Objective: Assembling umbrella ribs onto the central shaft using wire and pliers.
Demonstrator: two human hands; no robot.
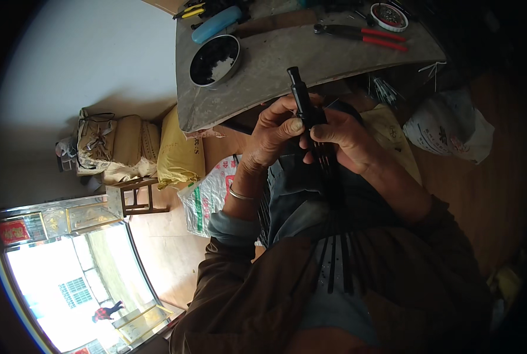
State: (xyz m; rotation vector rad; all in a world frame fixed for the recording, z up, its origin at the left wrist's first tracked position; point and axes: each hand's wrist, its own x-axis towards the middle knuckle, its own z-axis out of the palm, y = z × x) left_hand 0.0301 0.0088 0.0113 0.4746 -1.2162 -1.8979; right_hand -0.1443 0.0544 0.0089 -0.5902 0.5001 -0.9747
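Observation:
Both hands hold what looks like a folded black umbrella frame (299, 91), its stepped tubular end pointing up and away from me. Its thin dark ribs (332, 262) spread like a fan over my lap, toward my chest. My left hand (276, 128) grips the shaft from the left, with thumb and fingers closed round it just below the stepped end. Slightly lower, my right hand (347, 140) is closed on the frame from the right, its thumb pressed across the front. Dark parts between the palms are hard to make out.
Ahead stands a grey worktable (269, 68), bearing a metal bowl (222, 69) of small black pieces, a blue case (217, 25), red-handled pliers (384, 42) and a small round dish (389, 17). Sacks (180, 150) and a wooden stool (139, 197) are at left; a white bag (449, 127) lies right.

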